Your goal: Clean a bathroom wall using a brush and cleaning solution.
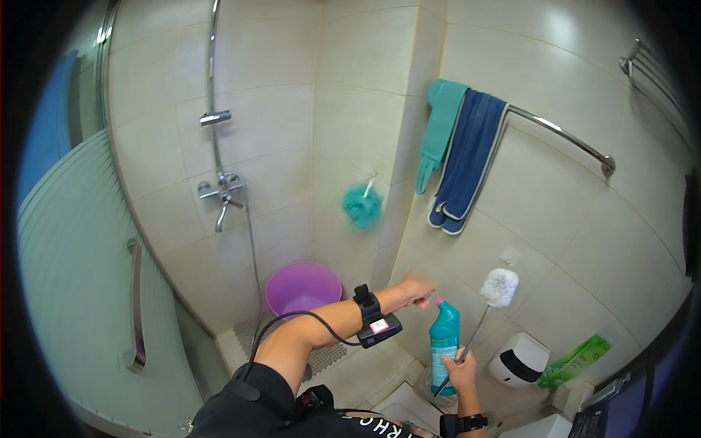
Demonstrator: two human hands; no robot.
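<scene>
My right hand (463,369) grips a teal plastic cleaner bottle (444,339) together with the thin metal handle of a toilet brush (499,287). The bottle stands nearly upright, its pink tip at the top, and the brush's white bristle head points up to its right. Just left of the pink tip is my left hand (419,290), blurred, its fingers curled; whether something small is between them cannot be seen. Below the bottle, a white toilet (405,408) shows partly behind my body.
A purple basin (304,287) sits in the shower corner by a grey mat (328,358). A white dispenser (520,358) and a green pack (575,361) are at the right wall. Blue towels (473,153) hang from a metal rail (558,131). A glass door (93,274) stands left.
</scene>
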